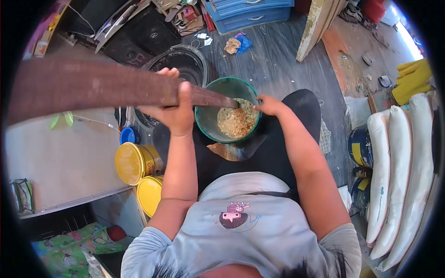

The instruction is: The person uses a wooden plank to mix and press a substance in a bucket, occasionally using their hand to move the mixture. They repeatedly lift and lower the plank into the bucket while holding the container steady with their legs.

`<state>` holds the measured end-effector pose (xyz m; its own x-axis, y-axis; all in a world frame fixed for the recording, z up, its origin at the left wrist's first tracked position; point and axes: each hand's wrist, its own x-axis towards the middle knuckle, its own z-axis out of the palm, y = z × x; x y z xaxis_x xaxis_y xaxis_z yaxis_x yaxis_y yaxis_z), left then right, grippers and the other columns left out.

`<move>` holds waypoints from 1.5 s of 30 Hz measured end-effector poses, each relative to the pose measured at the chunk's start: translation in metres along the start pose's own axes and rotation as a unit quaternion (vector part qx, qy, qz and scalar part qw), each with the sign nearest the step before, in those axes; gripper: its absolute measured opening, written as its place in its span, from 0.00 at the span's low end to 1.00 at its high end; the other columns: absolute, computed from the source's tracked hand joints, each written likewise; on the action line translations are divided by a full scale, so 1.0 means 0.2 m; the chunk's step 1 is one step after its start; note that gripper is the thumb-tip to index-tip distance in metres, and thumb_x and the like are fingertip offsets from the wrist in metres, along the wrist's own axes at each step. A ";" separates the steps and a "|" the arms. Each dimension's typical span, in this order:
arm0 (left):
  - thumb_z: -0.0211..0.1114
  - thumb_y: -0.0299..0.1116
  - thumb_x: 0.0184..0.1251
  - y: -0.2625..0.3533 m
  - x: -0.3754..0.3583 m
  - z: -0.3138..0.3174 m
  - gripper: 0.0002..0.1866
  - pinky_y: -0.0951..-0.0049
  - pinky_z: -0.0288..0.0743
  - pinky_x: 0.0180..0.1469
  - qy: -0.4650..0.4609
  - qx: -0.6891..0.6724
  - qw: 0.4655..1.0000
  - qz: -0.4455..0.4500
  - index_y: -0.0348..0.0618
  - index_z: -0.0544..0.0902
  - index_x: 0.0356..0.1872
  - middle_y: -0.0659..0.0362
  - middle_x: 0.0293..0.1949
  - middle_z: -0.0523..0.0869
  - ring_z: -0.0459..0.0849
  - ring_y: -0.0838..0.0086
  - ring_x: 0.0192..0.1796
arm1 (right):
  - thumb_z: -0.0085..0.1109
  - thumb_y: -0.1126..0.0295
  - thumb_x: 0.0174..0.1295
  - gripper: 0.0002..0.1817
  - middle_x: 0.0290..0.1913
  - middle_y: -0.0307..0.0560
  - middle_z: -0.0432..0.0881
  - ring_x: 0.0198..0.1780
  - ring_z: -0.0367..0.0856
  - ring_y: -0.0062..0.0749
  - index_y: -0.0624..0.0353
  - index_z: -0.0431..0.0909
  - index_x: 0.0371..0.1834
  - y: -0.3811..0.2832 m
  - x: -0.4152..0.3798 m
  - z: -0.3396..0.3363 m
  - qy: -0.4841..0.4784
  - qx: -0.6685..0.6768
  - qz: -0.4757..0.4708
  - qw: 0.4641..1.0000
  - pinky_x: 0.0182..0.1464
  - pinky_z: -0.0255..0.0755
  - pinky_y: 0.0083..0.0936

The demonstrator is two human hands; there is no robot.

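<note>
My left hand point(175, 109) is closed around a long, thick brown wooden pole point(111, 88) that slants in from the left. The pole narrows toward its far end, which rests in the crumbly tan material point(235, 123) inside a green bucket point(211, 97). My right hand point(269, 104) grips the bucket's rim on its right side, fingers partly hidden. The bucket stands between my knees, above a brownish patch at its near side. How deep the pole's tip goes into the crumbs is hidden.
A large black tub point(199, 55) stands just behind the bucket. Yellow pails point(130, 163) and a small blue container point(129, 135) are at left. Long white sacks point(399, 176) lean at right beside dark paint pails point(360, 147). Blue drawers point(250, 18) stand at the back.
</note>
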<state>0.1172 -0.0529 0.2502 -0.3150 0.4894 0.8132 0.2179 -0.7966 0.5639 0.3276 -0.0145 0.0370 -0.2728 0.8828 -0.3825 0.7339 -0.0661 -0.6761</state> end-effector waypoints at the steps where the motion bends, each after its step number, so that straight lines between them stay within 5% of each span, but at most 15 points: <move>1: 0.65 0.25 0.48 0.06 0.02 -0.01 0.35 0.68 0.73 0.43 -0.004 0.000 1.000 -0.001 0.39 0.53 0.55 0.51 0.39 0.74 0.77 0.67 0.37 | 0.59 0.54 0.48 0.29 0.48 0.60 0.74 0.51 0.72 0.49 0.58 0.69 0.52 0.01 0.00 0.00 -0.014 0.014 0.008 1.000 0.53 0.65 0.35; 9: 0.60 0.34 0.48 0.64 0.50 -0.07 0.18 0.72 0.74 0.31 -0.026 0.124 0.991 0.035 0.31 0.69 0.37 0.49 0.27 0.76 0.78 0.65 0.27 | 0.60 0.55 0.48 0.29 0.47 0.60 0.75 0.51 0.72 0.48 0.59 0.69 0.52 0.03 0.02 0.02 -0.005 -0.002 -0.008 1.000 0.52 0.65 0.35; 12: 0.57 0.37 0.49 0.76 0.79 -0.12 0.17 0.69 0.75 0.32 -0.058 0.044 0.995 0.069 0.30 0.71 0.33 0.46 0.25 0.76 0.77 0.61 0.28 | 0.60 0.55 0.48 0.29 0.49 0.59 0.74 0.52 0.72 0.48 0.59 0.69 0.52 0.01 0.03 0.00 -0.011 0.008 0.002 1.000 0.52 0.65 0.35; 16: 0.60 0.44 0.51 0.76 0.88 -0.05 0.20 0.80 0.71 0.23 -0.033 0.065 0.981 0.182 0.34 0.74 0.30 0.55 0.22 0.75 0.76 0.73 0.21 | 0.61 0.54 0.48 0.30 0.50 0.59 0.73 0.53 0.71 0.47 0.60 0.68 0.52 0.00 0.02 -0.01 -0.022 0.028 0.017 0.999 0.53 0.65 0.35; 18: 0.61 0.34 0.48 0.65 0.86 -0.18 0.19 0.63 0.74 0.42 -0.100 0.013 0.993 0.065 0.29 0.69 0.37 0.44 0.27 0.75 0.77 0.59 0.31 | 0.60 0.54 0.48 0.30 0.50 0.59 0.73 0.53 0.71 0.48 0.60 0.69 0.52 0.00 0.02 -0.02 -0.024 0.020 0.020 0.999 0.53 0.65 0.35; 20: 0.65 0.31 0.45 0.35 0.62 -0.09 0.29 0.59 0.68 0.53 0.049 0.122 0.990 0.055 0.27 0.63 0.48 0.40 0.40 0.73 0.75 0.57 0.43 | 0.60 0.55 0.48 0.30 0.49 0.59 0.73 0.53 0.71 0.48 0.60 0.69 0.52 0.00 0.01 -0.01 -0.027 0.010 0.019 0.999 0.52 0.65 0.35; 21: 0.68 0.28 0.42 0.17 0.41 -0.05 0.40 0.60 0.62 0.58 0.084 0.330 0.937 0.072 0.28 0.53 0.55 0.41 0.52 0.64 0.69 0.59 0.53 | 0.60 0.55 0.48 0.29 0.49 0.59 0.74 0.53 0.71 0.48 0.60 0.69 0.51 0.00 0.01 -0.01 -0.024 0.014 0.015 1.000 0.52 0.65 0.35; 22: 0.69 0.31 0.43 -0.08 0.20 -0.03 0.44 0.62 0.61 0.58 0.058 0.235 0.963 0.114 0.30 0.48 0.57 0.43 0.56 0.59 0.65 0.61 0.57 | 0.60 0.55 0.48 0.29 0.49 0.59 0.74 0.52 0.71 0.48 0.60 0.70 0.51 0.00 0.02 -0.02 -0.017 0.018 0.010 1.000 0.52 0.65 0.35; 23: 0.66 0.27 0.46 -0.15 0.11 -0.02 0.42 0.66 0.72 0.48 0.027 0.188 0.976 0.111 0.33 0.47 0.58 0.45 0.52 0.68 0.76 0.64 0.44 | 0.60 0.55 0.48 0.29 0.49 0.59 0.74 0.52 0.71 0.48 0.60 0.70 0.51 0.01 0.03 -0.02 -0.012 0.018 0.006 1.000 0.52 0.65 0.35; 26: 0.65 0.27 0.47 -0.10 0.03 -0.04 0.41 0.63 0.62 0.57 0.055 0.049 0.997 -0.037 0.34 0.46 0.58 0.44 0.54 0.61 0.69 0.64 0.53 | 0.60 0.55 0.48 0.28 0.45 0.59 0.75 0.49 0.73 0.49 0.60 0.70 0.50 0.04 0.01 0.02 0.015 -0.028 -0.030 0.999 0.51 0.66 0.34; 31: 0.63 0.23 0.48 0.04 0.02 -0.08 0.39 0.65 0.72 0.45 0.030 0.050 0.997 -0.059 0.36 0.48 0.58 0.50 0.40 0.73 0.78 0.69 0.37 | 0.59 0.55 0.49 0.28 0.47 0.59 0.75 0.51 0.72 0.48 0.60 0.70 0.50 0.02 0.01 -0.01 -0.001 0.014 0.010 1.000 0.52 0.65 0.34; 34: 0.61 0.25 0.49 0.24 0.17 -0.10 0.31 0.69 0.74 0.35 0.005 0.081 0.997 -0.004 0.35 0.57 0.54 0.51 0.30 0.76 0.77 0.68 0.27 | 0.59 0.55 0.49 0.28 0.47 0.59 0.75 0.51 0.72 0.48 0.60 0.70 0.51 0.00 -0.01 -0.02 0.001 -0.003 0.003 1.000 0.51 0.65 0.34; 41: 0.58 0.34 0.49 0.75 0.73 -0.14 0.24 0.67 0.71 0.36 -0.030 -0.047 0.998 -0.010 0.30 0.66 0.47 0.50 0.33 0.73 0.75 0.65 0.31 | 0.59 0.54 0.49 0.29 0.47 0.59 0.74 0.51 0.72 0.48 0.59 0.69 0.51 0.01 0.01 -0.02 -0.022 0.029 0.018 0.999 0.52 0.65 0.34; 43: 0.60 0.44 0.51 0.80 0.83 -0.06 0.20 0.80 0.73 0.21 0.042 0.014 0.998 0.055 0.33 0.74 0.32 0.55 0.21 0.75 0.77 0.73 0.20 | 0.59 0.54 0.49 0.29 0.47 0.59 0.75 0.50 0.72 0.49 0.59 0.69 0.51 0.00 0.01 -0.01 -0.009 0.011 0.011 1.000 0.51 0.65 0.34; 45: 0.60 0.44 0.50 0.71 0.86 -0.05 0.20 0.79 0.74 0.21 0.000 0.057 0.992 0.109 0.34 0.74 0.34 0.55 0.21 0.76 0.77 0.72 0.19 | 0.59 0.54 0.48 0.29 0.47 0.59 0.75 0.50 0.72 0.49 0.59 0.69 0.51 0.01 0.01 0.00 -0.010 0.012 0.011 1.000 0.51 0.65 0.34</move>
<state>0.0858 -0.0858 0.4690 -0.2492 0.3089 0.9179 0.3839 -0.8386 0.3865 0.3291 -0.0120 0.0351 -0.2702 0.8714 -0.4094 0.7244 -0.0961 -0.6827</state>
